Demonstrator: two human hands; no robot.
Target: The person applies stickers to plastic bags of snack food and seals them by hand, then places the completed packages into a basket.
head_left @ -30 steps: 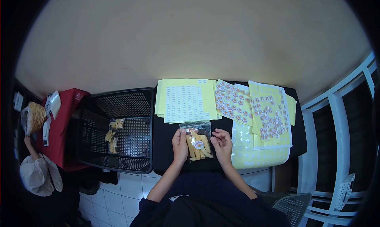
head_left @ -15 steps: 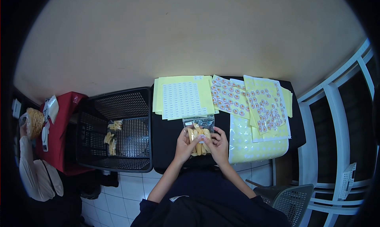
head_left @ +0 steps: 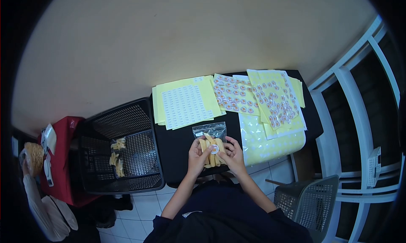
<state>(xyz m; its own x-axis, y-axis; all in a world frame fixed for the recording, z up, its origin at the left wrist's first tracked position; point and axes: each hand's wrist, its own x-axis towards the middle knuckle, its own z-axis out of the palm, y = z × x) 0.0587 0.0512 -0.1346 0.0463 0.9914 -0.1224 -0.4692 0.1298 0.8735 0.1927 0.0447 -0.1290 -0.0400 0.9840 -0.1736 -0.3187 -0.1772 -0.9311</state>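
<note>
Between my two hands is a clear zip bag (head_left: pixel 209 130) of pale yellow stick-shaped snacks (head_left: pixel 216 159), its zip end pointing away from me over the black-covered table. A round white sticker with an orange-red middle (head_left: pixel 215 149) sits on the bag's front. My left hand (head_left: pixel 196 157) grips the bag's left side, its thumb reaching toward the sticker. On the other side, my right hand (head_left: pixel 234 156) holds the bag with curled fingers, and its thumb lies at the sticker's lower right edge.
Sheets of small labels (head_left: pixel 184 103) and round stickers (head_left: pixel 277 103) lie on the black table (head_left: pixel 175 147). Left stands a black crate (head_left: pixel 141 143) with several snack bags (head_left: pixel 117 163). Beyond it, a person's arm (head_left: pixel 34 196) reaches by a red-covered table (head_left: pixel 63 175). A grey chair (head_left: pixel 315 205) stands right.
The camera view has tilted, shifting the table and crate. My thumbs have drawn slightly apart, so more of the round sticker shows. Both hands still hold the bag.
</note>
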